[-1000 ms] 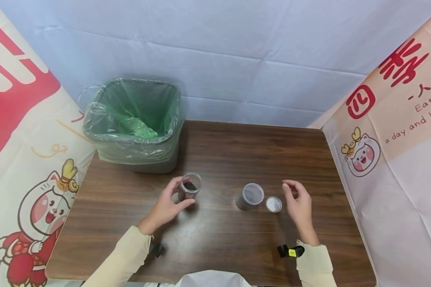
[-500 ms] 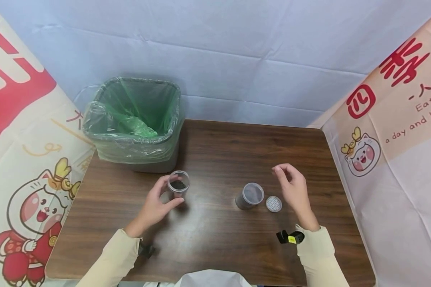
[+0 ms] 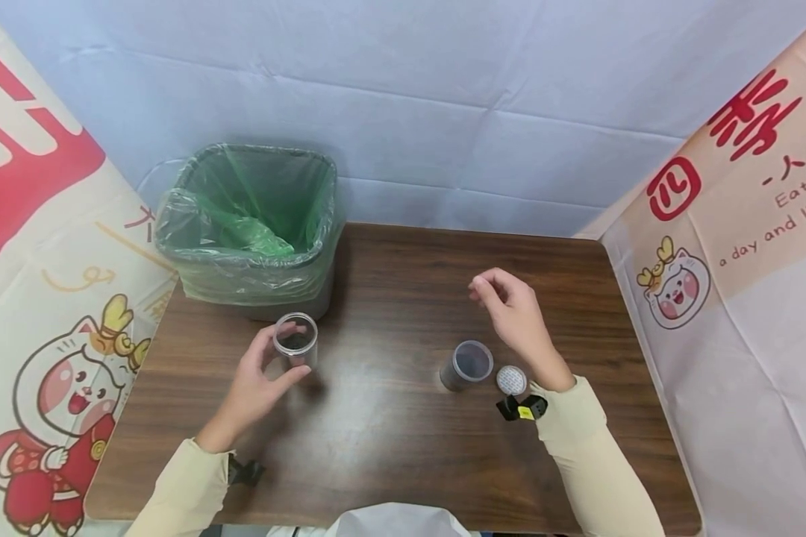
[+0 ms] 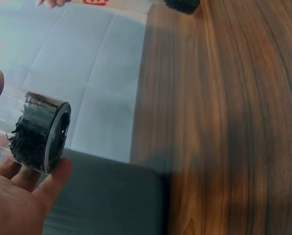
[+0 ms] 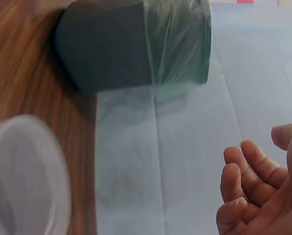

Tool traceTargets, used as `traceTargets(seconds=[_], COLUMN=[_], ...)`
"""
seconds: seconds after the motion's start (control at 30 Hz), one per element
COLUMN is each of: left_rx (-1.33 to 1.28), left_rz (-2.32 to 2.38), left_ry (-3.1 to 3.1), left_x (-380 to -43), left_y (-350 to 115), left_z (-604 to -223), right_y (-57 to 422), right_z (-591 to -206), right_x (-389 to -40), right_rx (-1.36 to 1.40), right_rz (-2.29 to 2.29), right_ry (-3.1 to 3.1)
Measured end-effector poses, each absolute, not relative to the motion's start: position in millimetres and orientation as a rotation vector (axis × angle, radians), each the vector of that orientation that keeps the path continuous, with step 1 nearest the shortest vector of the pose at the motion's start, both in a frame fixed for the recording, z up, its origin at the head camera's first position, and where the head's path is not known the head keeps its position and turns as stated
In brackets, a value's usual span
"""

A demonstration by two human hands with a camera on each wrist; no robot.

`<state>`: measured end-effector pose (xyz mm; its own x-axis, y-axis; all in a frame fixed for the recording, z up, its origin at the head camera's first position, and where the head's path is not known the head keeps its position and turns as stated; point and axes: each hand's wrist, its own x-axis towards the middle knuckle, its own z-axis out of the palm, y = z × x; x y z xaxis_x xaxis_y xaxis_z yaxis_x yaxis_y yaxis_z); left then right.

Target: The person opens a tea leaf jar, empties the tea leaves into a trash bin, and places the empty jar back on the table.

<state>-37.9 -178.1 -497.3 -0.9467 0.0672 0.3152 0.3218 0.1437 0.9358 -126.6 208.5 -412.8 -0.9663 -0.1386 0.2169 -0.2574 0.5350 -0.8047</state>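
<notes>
Taking the middle of the table (image 3: 389, 440) as our dial, with the person at six o'clock, we saw pale sleeves (image 3: 181, 485) reach in from seven and five, a black device (image 3: 522, 407) at each wrist. Toward three o'clock a small printed disc (image 3: 511, 380) lay flat, just beside a clear pot (image 3: 466, 365) that stood upright with something dark inside; we could not tell whether its mouth was covered. Toward nine o'clock we saw the left hand (image 3: 258, 380) curled round a clear jar (image 3: 295, 339), thumb on the near side, fingers on the far side. The jar was off the table, mouth upward, and in the left wrist view we made out dark shreds (image 4: 31, 137) gathered at its base. At two o'clock the right hand (image 3: 513, 313) hung in the air beyond the pot, idle, its fingers loosely bent; in the right wrist view we saw the thumb apart from them. Farther off, between ten and eleven o'clock, stood a grey bin (image 5: 106, 49), a green bag (image 3: 255, 283) lining it and folded over its rim. Behind everything we saw creased pale cloth (image 3: 403, 112) at twelve o'clock and printed banners (image 3: 752, 216) at ten and two.
</notes>
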Motion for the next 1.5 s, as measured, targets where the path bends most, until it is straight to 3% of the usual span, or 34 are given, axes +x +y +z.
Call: traceTargets(seconds=[0.43,1.5], left_rx=[-0.323,-0.167], left_rz=[-1.846,-1.757], left_ry=[-2.235,-2.218], left_x=[-30,-1], left_y=[-208,-266], left_z=[-494,-494], right_y=[141,35], right_z=[-382,-371], right_x=[-160,-187], right_rx=[0.503,0.582], right_rz=[1.516,1.634], right_ry=[-2.655,-2.892])
